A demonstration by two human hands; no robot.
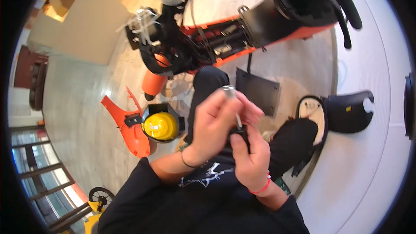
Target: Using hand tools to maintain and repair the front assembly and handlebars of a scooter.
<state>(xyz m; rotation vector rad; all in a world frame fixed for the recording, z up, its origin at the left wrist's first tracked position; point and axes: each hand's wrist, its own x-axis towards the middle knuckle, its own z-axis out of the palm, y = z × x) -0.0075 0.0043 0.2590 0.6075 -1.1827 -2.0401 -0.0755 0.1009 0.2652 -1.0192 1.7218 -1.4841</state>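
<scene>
Both my hands are raised in front of my lap, close together on one slim tool. My right hand (252,158) is closed round the black handle of a screwdriver (238,122), whose thin metal shaft points up and away from me. My left hand (212,125) is closed with fingertips together at the upper end of the shaft. A shiny round metal piece (229,88) shows above those fingertips; its exact kind is unclear, and the screwdriver's tip is hidden. Beyond my hands lies a partly stripped scooter (221,43), black and orange, its inside showing wires and fittings.
Left of my legs, an orange body panel (138,141) lies beside a black container (182,120) with a yellow rounded object (160,125) in it. A dark flat panel (260,91) rests beyond my knee. At right are a scooter seat (312,108) and a black cover (350,110).
</scene>
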